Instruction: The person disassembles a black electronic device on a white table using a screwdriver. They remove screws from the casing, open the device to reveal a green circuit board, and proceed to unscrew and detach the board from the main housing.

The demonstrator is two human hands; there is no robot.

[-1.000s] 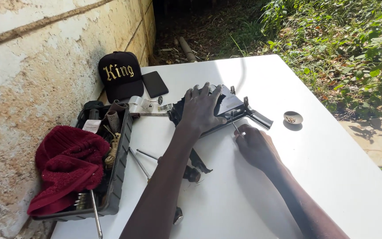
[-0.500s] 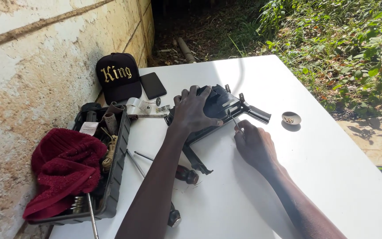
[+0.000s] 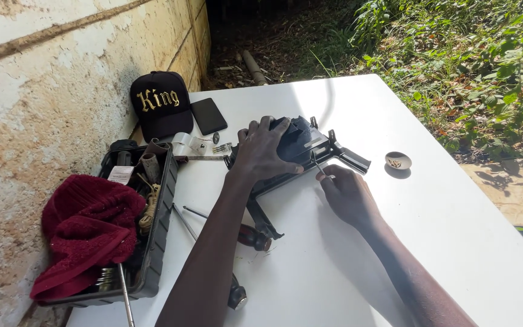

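A black plastic and metal device with projecting arms lies on the white table. My left hand rests flat on top of it, fingers spread over the housing. My right hand sits just below the device and pinches a thin screwdriver whose tip points into the device. A black bracket leg sticks out from the device toward me.
A black toolbox with a dark red knitted cloth stands at the left edge. A black cap, a dark phone, a tape roll, two screwdrivers and a small round dish lie around.
My left hand has shifted slightly on the device and the device has turned a little. My right hand has moved up to its lower edge with the thin tool.
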